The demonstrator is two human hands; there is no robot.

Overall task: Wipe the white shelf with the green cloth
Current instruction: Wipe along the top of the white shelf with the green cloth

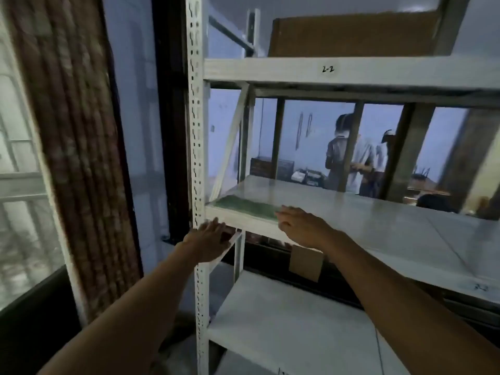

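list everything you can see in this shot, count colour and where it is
shelf rack: one, white metal with perforated uprights, fills the right of the view
middle shelf board: one, white, at hand height
green cloth: one, lying flat at the left front corner of the middle shelf board
lower shelf board: one, white, below it
cardboard box: one, brown, on the top level above the label 2-2
cardboard piece: one, brown, under the middle shelf's front edge
curtain: one, brown, far left by the window
people: two, blurred, behind the rack
left hand: open, at the rack's front upright
right hand: open, palm down, at the cloth's right end
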